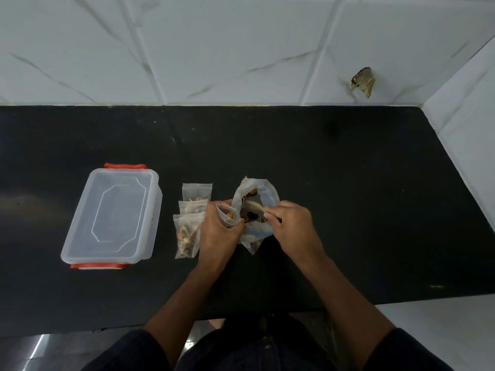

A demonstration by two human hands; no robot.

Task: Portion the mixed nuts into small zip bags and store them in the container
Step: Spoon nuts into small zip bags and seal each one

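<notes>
Filling step: your left hand (218,231) grips an open small bag (227,216); your right hand (290,223) pinches nuts from the big bag (255,207). Next: drop them in.

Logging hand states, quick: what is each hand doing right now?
Left hand: holds a small zip bag open.
Right hand: fingers pinch the big nut bag.

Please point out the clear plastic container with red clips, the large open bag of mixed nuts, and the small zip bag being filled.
Clear plastic container with red clips (112,215): head view, lid centre.
Large open bag of mixed nuts (263,195): head view, far rim.
Small zip bag being filled (227,216): head view, open mouth.
</notes>
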